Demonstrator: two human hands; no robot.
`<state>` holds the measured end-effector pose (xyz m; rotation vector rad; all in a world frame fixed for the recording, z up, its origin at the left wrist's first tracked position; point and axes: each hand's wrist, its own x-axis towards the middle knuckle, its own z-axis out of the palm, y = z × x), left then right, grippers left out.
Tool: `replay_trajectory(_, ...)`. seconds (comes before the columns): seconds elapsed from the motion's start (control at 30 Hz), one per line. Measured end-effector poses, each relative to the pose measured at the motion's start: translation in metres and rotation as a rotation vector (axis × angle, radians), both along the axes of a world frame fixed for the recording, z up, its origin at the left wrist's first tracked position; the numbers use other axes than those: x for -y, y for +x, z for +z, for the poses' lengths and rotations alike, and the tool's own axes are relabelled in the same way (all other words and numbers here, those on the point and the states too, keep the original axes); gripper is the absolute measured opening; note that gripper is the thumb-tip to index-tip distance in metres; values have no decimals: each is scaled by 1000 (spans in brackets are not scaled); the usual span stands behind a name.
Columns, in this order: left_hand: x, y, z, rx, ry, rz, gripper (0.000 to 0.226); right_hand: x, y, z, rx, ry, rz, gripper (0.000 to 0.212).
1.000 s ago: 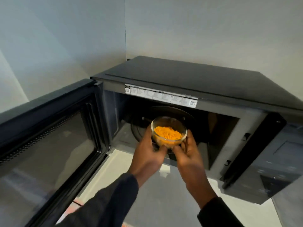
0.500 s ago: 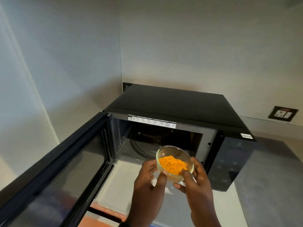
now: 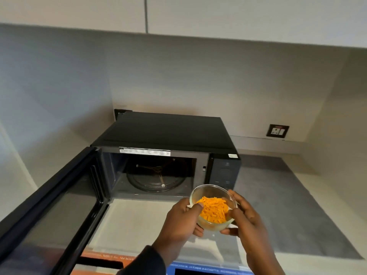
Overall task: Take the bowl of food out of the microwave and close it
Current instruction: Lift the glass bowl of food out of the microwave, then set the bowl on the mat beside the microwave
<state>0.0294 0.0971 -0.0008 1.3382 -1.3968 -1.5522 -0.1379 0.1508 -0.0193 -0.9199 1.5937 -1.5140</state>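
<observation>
One glass bowl (image 3: 213, 208) of orange food (image 3: 214, 210), held in the air clear of the cavity, above the counter (image 3: 278, 205) just in front of the microwave (image 3: 168, 139). Two hands: left hand (image 3: 179, 221) and right hand (image 3: 247, 217), fingers curled around opposite sides of the bowl. One microwave door (image 3: 49, 211), swung wide open, cut off at lower left. One turntable (image 3: 156, 178) inside, dim. One wall socket (image 3: 277, 131). Printed labels at bottom edge unreadable. Grey counter, pale walls, cupboards (image 3: 218, 14) overhead.
</observation>
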Motion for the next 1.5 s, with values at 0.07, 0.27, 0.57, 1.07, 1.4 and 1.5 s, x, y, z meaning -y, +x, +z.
replay_trajectory(0.07, -4, -17, 1, -4, 8, 1, 17, -8, -16, 3, 39, 2, -27, 33)
replay_trajectory(0.27, -10, -84, -9, -81, 26, 60, 14, -27, -67, 2, 129, 22, -118, 58)
replay_trajectory(0.57, -13, -204, -34, -143, 71, 71, 22, -29, -155, -29, 96, 41, -259, 40)
replay_trajectory(1.07, 35, -334, -87, 99, 31, 11, 10, 33, -301, -125, 50, 173, -367, 22)
replay_trajectory(1.4, 103, -384, -120, 203, 5, 46, 11, 105, -329, -141, 49, 102, -423, 21)
replay_trajectory(1.5, 119, -390, -126, 205, 11, 35, 12, 123, -334, -145, 22, 115, -424, 15)
